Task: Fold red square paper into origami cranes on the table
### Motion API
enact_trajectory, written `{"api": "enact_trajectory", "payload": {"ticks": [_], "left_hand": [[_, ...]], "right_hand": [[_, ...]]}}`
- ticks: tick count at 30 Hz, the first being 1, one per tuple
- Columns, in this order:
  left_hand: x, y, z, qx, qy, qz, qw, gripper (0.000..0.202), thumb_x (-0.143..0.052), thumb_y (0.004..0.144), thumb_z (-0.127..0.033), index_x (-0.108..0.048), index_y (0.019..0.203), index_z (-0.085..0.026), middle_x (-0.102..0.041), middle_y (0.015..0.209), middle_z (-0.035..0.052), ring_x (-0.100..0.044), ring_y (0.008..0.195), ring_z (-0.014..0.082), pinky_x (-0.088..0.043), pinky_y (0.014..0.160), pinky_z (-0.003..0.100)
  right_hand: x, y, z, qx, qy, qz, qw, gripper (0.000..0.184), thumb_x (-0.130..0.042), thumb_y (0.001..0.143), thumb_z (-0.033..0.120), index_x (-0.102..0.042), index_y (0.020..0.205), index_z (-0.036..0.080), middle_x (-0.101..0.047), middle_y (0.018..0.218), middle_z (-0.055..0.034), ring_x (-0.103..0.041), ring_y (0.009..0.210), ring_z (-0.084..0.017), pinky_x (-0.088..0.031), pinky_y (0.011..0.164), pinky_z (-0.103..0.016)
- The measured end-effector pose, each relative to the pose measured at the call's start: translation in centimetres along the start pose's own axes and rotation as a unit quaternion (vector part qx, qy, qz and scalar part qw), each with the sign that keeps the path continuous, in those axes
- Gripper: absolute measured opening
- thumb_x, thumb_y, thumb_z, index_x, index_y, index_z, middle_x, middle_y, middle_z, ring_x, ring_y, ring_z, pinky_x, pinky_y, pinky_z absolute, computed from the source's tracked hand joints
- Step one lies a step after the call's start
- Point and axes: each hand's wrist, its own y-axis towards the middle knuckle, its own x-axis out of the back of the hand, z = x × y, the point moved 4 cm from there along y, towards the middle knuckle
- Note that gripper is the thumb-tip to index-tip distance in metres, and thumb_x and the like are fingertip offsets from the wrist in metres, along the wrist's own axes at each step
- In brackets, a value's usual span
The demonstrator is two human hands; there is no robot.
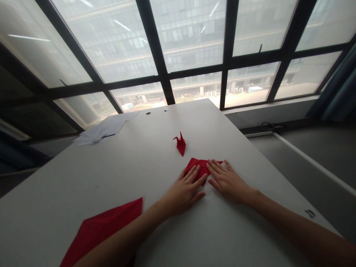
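Note:
A folded piece of red origami paper (200,168) lies flat on the white table (133,163). On its left part rests my left hand (187,189), palm down with the fingers stretched out and spread. My right hand (225,180) presses flat on the right part, its fingers extended, so much of the paper is covered. Just beyond the hands stands a small finished red paper crane (181,144). A larger red sheet (108,224) with creases lies at the lower left, partly hidden under my left forearm.
Loose white papers (111,124) with a dark pen (109,135) on them lie at the back left. A small dark object (309,213) sits near the table's right edge. Large windows with dark frames (164,79) stand behind the table, and a blue curtain (332,92) hangs at the right.

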Motion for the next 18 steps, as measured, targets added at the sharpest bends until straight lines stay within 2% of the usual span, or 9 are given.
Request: {"api": "enact_trajectory", "payload": {"ticks": [7,11,13,15,17,18], "left_hand": [[0.0,-0.1,-0.1,0.009,0.011,-0.005,1.0,0.065,-0.04,0.099,-0.054,-0.022,0.156,-0.028,-0.018,0.163,0.0099,-0.011,0.151,0.028,-0.017,0.121,0.051],[0.0,0.0,0.0,0.015,0.004,0.006,1.0,0.066,-0.037,0.099,-0.057,-0.02,0.156,-0.029,-0.019,0.163,0.0096,-0.011,0.151,0.0274,-0.012,0.121,0.054],[0.1,0.1,0.3,0.028,-0.004,-0.004,1.0,0.066,-0.035,0.1,-0.056,-0.018,0.156,-0.028,-0.022,0.162,0.0092,-0.013,0.151,0.0263,-0.009,0.121,0.056],[0.1,0.3,0.7,0.05,-0.014,-0.021,0.998,0.064,-0.034,0.101,-0.054,-0.018,0.156,-0.028,-0.027,0.16,0.009,-0.017,0.151,0.0252,-0.008,0.121,0.057],[0.1,0.4,1.1,0.068,-0.019,-0.032,0.997,0.06,-0.033,0.102,-0.052,-0.023,0.155,-0.027,-0.031,0.159,0.0089,-0.02,0.15,0.025,-0.007,0.121,0.058],[0.0,0.5,1.2,0.07,-0.02,-0.033,0.997,0.058,-0.033,0.102,-0.051,-0.026,0.154,-0.028,-0.031,0.159,0.0089,-0.021,0.15,0.0252,-0.007,0.12,0.058]], "right_hand": [[-0.2,0.0,-0.1,0.001,-0.012,-0.001,1.0,0.059,-0.028,0.103,0.046,-0.031,0.152,0.014,-0.03,0.158,-0.0131,-0.024,0.148,-0.027,-0.017,0.118,-0.061],[0.6,0.0,0.7,-0.008,-0.026,-0.023,0.999,0.059,-0.033,0.102,0.049,-0.04,0.148,0.013,-0.04,0.153,-0.0168,-0.033,0.143,-0.029,-0.012,0.117,-0.061],[1.7,-0.1,1.3,-0.02,-0.029,-0.05,0.998,0.053,-0.035,0.101,0.049,-0.05,0.14,0.015,-0.052,0.144,-0.0168,-0.043,0.135,-0.03,-0.013,0.117,-0.06],[2.9,0.0,2.0,-0.038,-0.024,-0.069,0.997,0.044,-0.035,0.102,0.046,-0.064,0.122,0.019,-0.064,0.127,-0.0135,-0.053,0.121,-0.028,-0.019,0.114,-0.057],[3.6,0.2,2.4,-0.055,-0.01,-0.075,0.996,0.042,-0.033,0.103,0.04,-0.07,0.103,0.02,-0.069,0.108,-0.0108,-0.058,0.107,-0.025,-0.028,0.109,-0.052],[3.8,0.3,2.4,-0.061,0.0,-0.078,0.995,0.042,-0.032,0.103,0.038,-0.07,0.1,0.02,-0.069,0.104,-0.0104,-0.058,0.104,-0.025,-0.033,0.106,-0.049]]}}
